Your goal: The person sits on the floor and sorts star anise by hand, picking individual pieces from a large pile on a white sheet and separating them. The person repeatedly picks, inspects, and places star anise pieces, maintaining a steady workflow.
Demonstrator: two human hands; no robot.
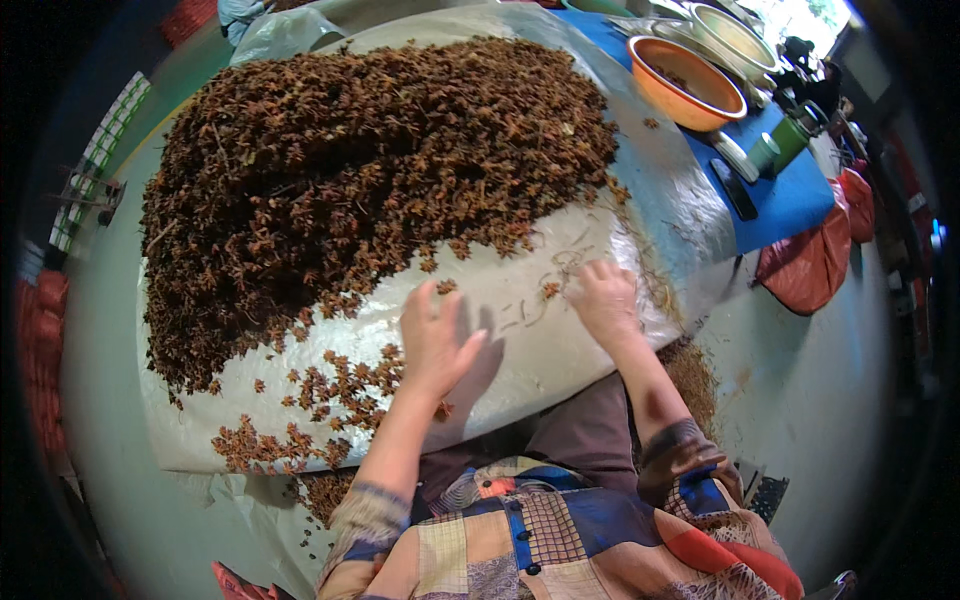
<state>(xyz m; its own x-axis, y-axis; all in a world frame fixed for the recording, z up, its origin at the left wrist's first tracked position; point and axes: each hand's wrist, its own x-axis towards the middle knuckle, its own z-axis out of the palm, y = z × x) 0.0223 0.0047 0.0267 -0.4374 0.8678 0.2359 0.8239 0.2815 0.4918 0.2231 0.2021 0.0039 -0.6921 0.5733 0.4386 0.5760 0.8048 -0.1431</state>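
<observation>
A large heap of dried star anise (pixel 375 165) covers much of the plastic-sheeted table (pixel 517 360). My left hand (pixel 436 341) hovers over the sheet at the heap's near edge, fingers spread, nothing seen in it; one loose star anise (pixel 446 286) lies by its fingertips. To the right, my right hand (pixel 606 300) is low over the sheet with its fingers bent, and whether it holds anything is hidden. Beside it are another star anise (pixel 551 289) and thin loose stems (pixel 574 259). A smaller scatter of star anise (pixel 345 386) lies left of my left forearm.
An orange basin (pixel 686 82), a pale basin (pixel 735 37), a dark phone (pixel 733 189) and a green flask (pixel 791 139) stand at the upper right. Red sacks (pixel 810 262) hang or lie beyond the table's right edge. Stem debris (pixel 686 382) is piled below. Another person (pixel 240 16) is at the upper left.
</observation>
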